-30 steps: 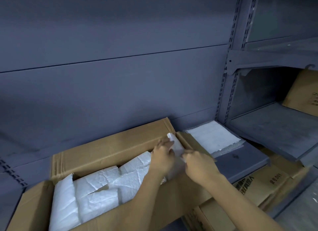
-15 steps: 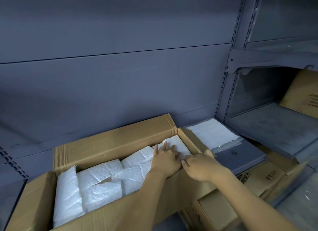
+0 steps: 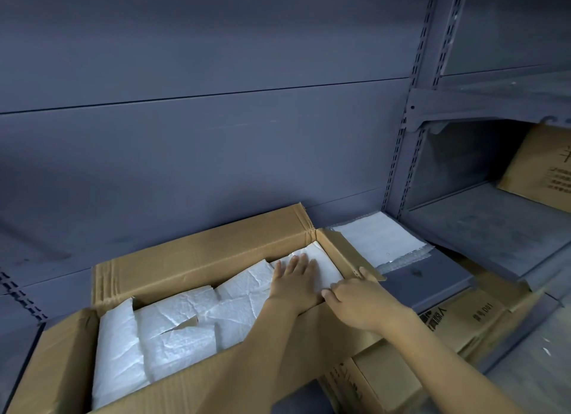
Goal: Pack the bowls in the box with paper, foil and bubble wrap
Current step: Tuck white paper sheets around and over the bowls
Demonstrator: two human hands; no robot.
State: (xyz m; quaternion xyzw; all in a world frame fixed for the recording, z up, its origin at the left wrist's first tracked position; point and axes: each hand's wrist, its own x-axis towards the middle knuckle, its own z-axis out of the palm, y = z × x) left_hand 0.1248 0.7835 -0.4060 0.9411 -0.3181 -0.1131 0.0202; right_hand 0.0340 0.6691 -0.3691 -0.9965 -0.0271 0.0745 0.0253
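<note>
An open cardboard box (image 3: 191,253) sits on a low grey shelf, filled with several white paper-wrapped bundles (image 3: 173,330). My left hand (image 3: 293,281) lies flat, fingers straight, pressing the rightmost white bundle (image 3: 324,265) down in the box's far right corner. My right hand (image 3: 355,302) rests at the box's near right corner, its fingers bent against the edge of that bundle and its thumb up on the right flap (image 3: 346,256). No bare bowl shows.
A stack of white sheets over a silvery layer (image 3: 383,240) lies on the grey shelf right of the box. More cardboard boxes (image 3: 482,318) stand below right, and another (image 3: 547,169) on the right-hand shelf. Grey back panel behind.
The white bundle, held up at the box corner a second ago, has been lowered into the corner. My left hand has flattened on top of it and my right hand has dropped to the box edge.
</note>
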